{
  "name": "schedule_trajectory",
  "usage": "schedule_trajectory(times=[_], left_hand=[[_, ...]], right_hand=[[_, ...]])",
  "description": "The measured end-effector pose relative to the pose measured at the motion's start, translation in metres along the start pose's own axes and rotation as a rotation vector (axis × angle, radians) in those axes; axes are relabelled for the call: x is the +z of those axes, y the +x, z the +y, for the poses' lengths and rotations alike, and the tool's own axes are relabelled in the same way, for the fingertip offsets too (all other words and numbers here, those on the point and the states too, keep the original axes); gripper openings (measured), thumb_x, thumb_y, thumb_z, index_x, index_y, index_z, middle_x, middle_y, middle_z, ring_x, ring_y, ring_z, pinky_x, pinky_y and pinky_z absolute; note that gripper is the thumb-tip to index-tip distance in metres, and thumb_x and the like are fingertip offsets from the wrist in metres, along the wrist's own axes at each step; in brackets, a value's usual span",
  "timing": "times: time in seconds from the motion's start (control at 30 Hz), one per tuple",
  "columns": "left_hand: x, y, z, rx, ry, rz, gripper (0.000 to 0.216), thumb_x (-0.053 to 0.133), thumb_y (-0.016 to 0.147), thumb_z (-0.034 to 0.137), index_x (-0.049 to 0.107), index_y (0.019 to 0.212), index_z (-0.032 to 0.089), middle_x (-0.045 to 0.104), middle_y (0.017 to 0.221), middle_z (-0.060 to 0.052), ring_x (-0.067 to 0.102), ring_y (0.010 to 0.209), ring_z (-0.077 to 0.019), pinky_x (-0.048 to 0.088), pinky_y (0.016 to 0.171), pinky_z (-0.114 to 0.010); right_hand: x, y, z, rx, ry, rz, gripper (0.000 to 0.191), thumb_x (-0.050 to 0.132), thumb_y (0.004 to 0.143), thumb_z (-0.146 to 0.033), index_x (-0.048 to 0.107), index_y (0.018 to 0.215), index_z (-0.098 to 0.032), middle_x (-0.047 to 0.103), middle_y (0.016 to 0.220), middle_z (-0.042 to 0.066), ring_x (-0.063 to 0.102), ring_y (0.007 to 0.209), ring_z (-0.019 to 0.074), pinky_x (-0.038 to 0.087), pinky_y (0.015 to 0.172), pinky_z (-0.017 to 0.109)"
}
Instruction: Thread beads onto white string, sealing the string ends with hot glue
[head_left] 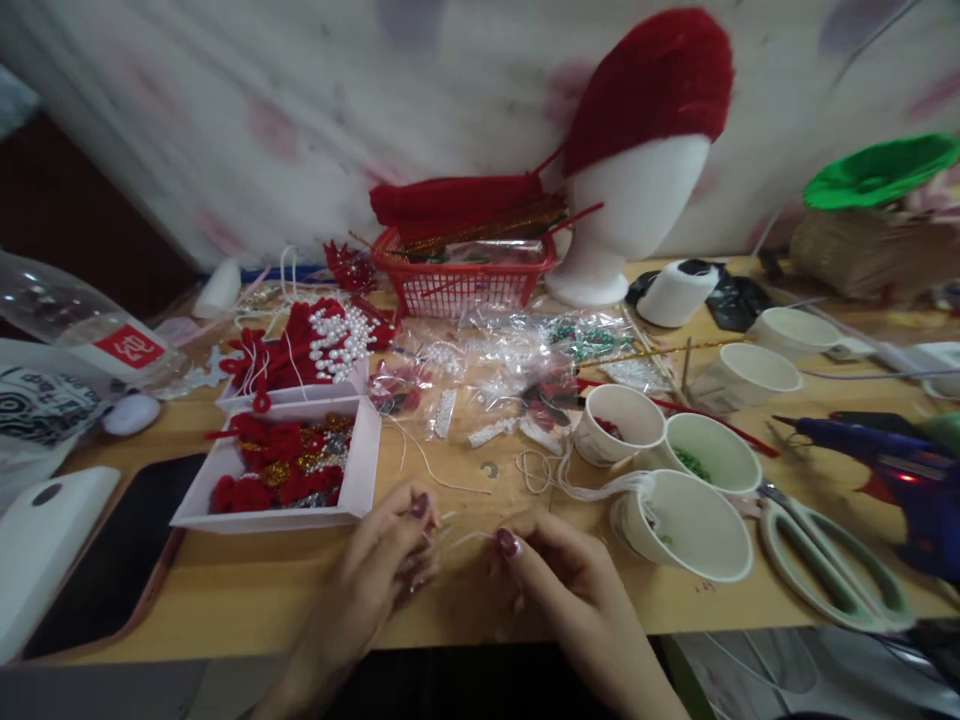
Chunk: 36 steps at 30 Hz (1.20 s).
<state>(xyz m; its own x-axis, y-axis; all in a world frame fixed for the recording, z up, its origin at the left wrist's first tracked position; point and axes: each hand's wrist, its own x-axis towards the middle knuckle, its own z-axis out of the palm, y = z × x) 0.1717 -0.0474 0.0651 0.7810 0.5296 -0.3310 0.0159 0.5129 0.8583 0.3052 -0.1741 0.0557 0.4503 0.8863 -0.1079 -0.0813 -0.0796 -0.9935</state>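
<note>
Near the table's front edge, my left hand [390, 545] and my right hand [562, 570] face each other, a short gap between them. Thumb and fingers of each are pinched together. A thin white string [471, 538] runs across the gap, held at both sides; its ends are hidden in the fingers. To the left of my left hand stands a white paper box [356, 505] with red, gold and silver fuzzy pieces. Right of my right hand are paper cups, the nearest cup [705, 525] tilted, another with green beads [691, 463] and one with dark red beads [609, 428].
Scissors [832, 570] and a blue glue gun [892, 470] lie at the right. A red basket [465, 285] and a white foam head [630, 210] stand at the back. Clear bead bags [495, 350] cover the middle. A phone [112, 560] and a bottle [82, 325] are left.
</note>
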Motion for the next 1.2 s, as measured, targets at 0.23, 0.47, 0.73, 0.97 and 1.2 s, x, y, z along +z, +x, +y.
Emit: schedule_trajectory(times=[0.23,0.47,0.73,0.97,1.2], left_hand=[[0.009,-0.003,0.008,0.106,-0.342,0.033,0.028,0.072,0.081,0.038,0.053,0.073,0.018,0.043,0.061,0.006,0.039,0.053,-0.0073,0.041,0.055,-0.021],[0.013,-0.011,0.013,0.098,-0.438,-0.128,0.024,0.068,0.084,0.038,0.065,0.094,0.016,0.073,0.094,-0.007,0.068,0.096,-0.02,0.051,0.091,-0.032],[0.008,-0.013,0.009,0.069,-0.481,-0.213,0.034,0.055,0.093,0.041,0.067,0.107,0.013,0.072,0.115,-0.013,0.063,0.116,-0.0233,0.042,0.105,-0.035],[0.01,-0.015,0.007,-0.038,-0.457,-0.304,0.045,0.051,0.095,0.049,0.066,0.114,0.011,0.07,0.111,-0.014,0.063,0.108,-0.0218,0.043,0.097,-0.031],[0.012,-0.011,0.009,-0.076,-0.553,-0.312,0.029,0.055,0.096,0.037,0.069,0.101,0.011,0.067,0.094,-0.006,0.061,0.086,-0.0117,0.044,0.085,-0.021]], right_hand=[[0.007,-0.012,-0.012,-0.528,-0.587,0.264,0.026,0.057,0.092,-0.018,0.061,0.118,-0.02,0.063,0.124,0.012,0.059,0.119,0.0231,0.049,0.1,0.039],[0.033,-0.011,0.0,-0.532,-0.384,0.303,0.036,0.061,0.091,-0.016,0.054,0.125,-0.025,0.062,0.122,0.011,0.062,0.108,0.0232,0.056,0.09,0.039],[0.023,-0.011,-0.005,-0.852,-0.808,0.42,0.034,0.058,0.088,-0.003,0.067,0.11,-0.026,0.048,0.134,0.01,0.039,0.127,0.0299,0.039,0.104,0.05],[0.022,0.0,-0.005,-0.883,-0.896,0.16,0.029,0.054,0.09,-0.002,0.07,0.096,-0.024,0.049,0.138,0.008,0.032,0.132,0.0321,0.038,0.104,0.053],[0.028,0.011,0.002,-0.852,-0.643,0.055,0.022,0.051,0.091,-0.001,0.057,0.094,-0.021,0.065,0.113,0.006,0.047,0.117,0.0229,0.044,0.1,0.042]])
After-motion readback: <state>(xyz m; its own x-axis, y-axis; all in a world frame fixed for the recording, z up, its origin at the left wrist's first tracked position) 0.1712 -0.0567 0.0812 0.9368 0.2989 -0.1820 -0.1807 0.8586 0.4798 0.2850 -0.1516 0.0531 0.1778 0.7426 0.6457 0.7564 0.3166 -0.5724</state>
